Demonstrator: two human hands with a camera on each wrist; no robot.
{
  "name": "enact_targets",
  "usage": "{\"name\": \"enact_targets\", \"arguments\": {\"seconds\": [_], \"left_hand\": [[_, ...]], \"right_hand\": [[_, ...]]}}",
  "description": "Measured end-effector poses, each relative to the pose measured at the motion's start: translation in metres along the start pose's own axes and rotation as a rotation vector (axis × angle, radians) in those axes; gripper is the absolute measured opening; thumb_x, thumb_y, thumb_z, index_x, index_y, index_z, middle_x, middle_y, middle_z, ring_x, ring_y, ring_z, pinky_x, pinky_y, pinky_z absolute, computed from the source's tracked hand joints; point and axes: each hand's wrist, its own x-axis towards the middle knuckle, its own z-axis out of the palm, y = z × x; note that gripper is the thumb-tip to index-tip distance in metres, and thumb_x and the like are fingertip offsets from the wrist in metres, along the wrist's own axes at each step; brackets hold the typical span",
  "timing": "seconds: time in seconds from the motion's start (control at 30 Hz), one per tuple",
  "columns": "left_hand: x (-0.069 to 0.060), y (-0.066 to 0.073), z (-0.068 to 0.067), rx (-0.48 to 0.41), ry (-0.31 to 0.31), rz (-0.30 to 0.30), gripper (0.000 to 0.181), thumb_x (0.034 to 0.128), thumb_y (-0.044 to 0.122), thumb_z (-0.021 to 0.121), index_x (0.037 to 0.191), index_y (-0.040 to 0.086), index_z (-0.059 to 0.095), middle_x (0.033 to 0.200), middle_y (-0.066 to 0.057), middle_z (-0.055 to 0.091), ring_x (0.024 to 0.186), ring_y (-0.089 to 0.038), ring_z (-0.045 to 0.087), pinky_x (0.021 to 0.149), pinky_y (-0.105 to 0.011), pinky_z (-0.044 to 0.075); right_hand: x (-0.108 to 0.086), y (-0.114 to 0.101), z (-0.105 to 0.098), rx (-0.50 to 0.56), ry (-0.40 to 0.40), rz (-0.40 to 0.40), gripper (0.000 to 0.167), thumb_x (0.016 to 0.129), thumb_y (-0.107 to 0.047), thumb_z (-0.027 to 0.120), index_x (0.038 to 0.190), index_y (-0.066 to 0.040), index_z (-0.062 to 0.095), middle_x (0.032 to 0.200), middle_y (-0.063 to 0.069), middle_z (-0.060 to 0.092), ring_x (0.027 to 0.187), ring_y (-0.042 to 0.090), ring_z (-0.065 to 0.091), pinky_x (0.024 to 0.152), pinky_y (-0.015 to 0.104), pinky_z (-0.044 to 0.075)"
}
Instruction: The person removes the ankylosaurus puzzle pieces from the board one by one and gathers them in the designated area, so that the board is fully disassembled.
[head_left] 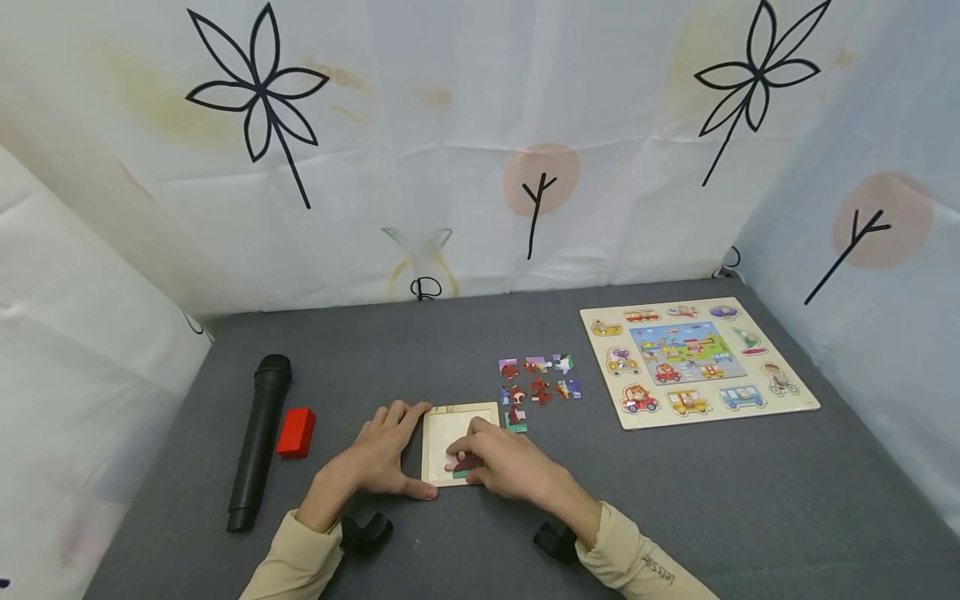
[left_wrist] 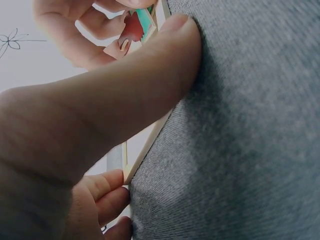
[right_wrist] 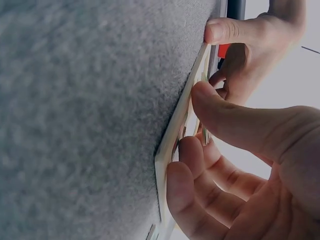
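A shallow square wooden puzzle tray (head_left: pixel 444 429) lies on the grey table in front of the person. The left hand (head_left: pixel 382 454) steadies its left side with fairly straight fingers, thumb by the near corner and index finger at the far corner. Over the tray's near right part, the right hand (head_left: pixel 510 462) pinches a brown and green jigsaw piece (head_left: pixel 462 467) between thumb and fingers. That piece (left_wrist: pixel 132 27) also shows past the thumb in the left wrist view. Some of the tray's right side is hidden under the right hand.
Several loose jigsaw pieces (head_left: pixel 540 389) lie just beyond the tray to the right. Farther right is a large wooden vehicle puzzle board (head_left: pixel 611 383). A black microphone (head_left: pixel 258 442) and a red block (head_left: pixel 297 432) lie at the left. White cloth walls (head_left: pixel 465 167) enclose the table.
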Motion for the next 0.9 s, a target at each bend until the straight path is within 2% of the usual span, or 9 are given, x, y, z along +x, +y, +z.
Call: {"name": "enact_targets", "arguments": {"seconds": [0.47,0.73,0.9], "left_hand": [[0.0,0.001,0.0,0.023,-0.006,-0.005,0.118,0.0627,0.061,0.092,0.155,0.012,0.037,0.127,-0.011,0.049,0.105,-0.023,0.042,0.086,-0.042,0.039],[-0.001,0.001,0.0,0.026,0.0,0.0,0.118,0.062,0.061,0.092,0.154,0.011,0.037,0.126,-0.011,0.049,0.106,-0.024,0.042,0.087,-0.042,0.04],[0.0,0.0,0.001,0.024,0.004,-0.002,0.118,0.0617,0.06,0.092,0.154,0.012,0.037,0.127,-0.011,0.049,0.106,-0.024,0.042,0.087,-0.042,0.04]], "right_hand": [[-0.012,0.018,-0.014,0.016,0.073,-0.012,0.032,0.09,-0.007,0.077,0.122,-0.01,0.074,0.1,0.004,0.06,0.072,0.006,0.047,0.06,0.02,0.04],[-0.024,0.037,-0.03,-0.034,0.124,0.056,0.033,0.089,-0.006,0.077,0.121,-0.011,0.074,0.1,0.004,0.061,0.073,0.008,0.047,0.058,0.021,0.037],[-0.032,0.049,-0.041,-0.086,0.15,0.149,0.033,0.09,-0.006,0.076,0.122,-0.015,0.074,0.099,0.004,0.06,0.073,0.011,0.049,0.06,0.026,0.039]]}}
